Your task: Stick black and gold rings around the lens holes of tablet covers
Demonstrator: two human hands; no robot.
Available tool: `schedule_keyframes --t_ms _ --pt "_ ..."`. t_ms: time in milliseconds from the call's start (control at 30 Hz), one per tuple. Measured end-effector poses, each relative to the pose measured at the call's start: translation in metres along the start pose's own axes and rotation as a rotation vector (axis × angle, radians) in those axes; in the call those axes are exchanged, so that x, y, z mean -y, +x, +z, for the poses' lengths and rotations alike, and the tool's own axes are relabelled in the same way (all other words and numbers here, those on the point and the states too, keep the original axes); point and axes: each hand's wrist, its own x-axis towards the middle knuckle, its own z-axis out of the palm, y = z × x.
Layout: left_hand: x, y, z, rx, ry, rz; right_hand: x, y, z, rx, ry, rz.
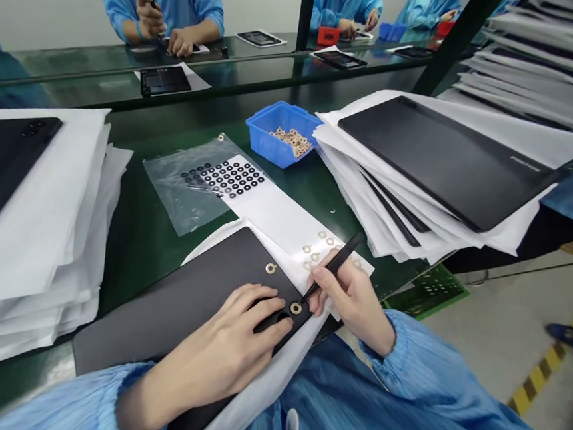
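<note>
A gold ring (295, 308) lies on the near right corner of the panel (198, 303), a dark flat sheet lying slantwise on white paper at the near edge of the bench (138, 235). The tip of a thin black tool (335, 264) touches this ring. The right hand (351, 299), just off the panel's right edge, is closed around the tool in a pen-like grip, with the shaft slanting up and away from the panel. The left hand (237, 343) lies flat on the panel with the fingers loosely spread and holds nothing; its fingertips rest just left of the ring, beside a dark slot in the panel. A second ring (270, 268) sits on the panel's far right corner.

Just beyond that corner a white strip (271, 209) runs away from the panel. A few loose gold rings (319, 245) lie on its near end and rows of black rings (227, 176) on its far end. The far end lies on a clear bag (184, 190). Farther from the panel, behind the strip, stands a blue bin (282, 132) with gold-coloured parts in it.

To the right of the panel is a fanned stack (452, 160) of dark panels and white sheets. To the left of the panel is a taller pile (30, 217) of the same.

Well beyond the panel, across the bench, people in blue coats (173, 17) work with their own hands.
</note>
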Motion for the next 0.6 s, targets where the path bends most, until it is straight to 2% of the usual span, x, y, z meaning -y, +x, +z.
schedule_keyframes --t_ms 433,600 --pt "-0.0009 0.0018 0.0016 0.002 0.003 -0.003 -0.0025 -0.0014 0.0005 -0.019 -0.057 -0.029" --pt "-0.0022 0.0051 0.0030 -0.018 0.011 -0.015 -0.0051 -0.0029 0.0005 -0.021 -0.119 -0.084"
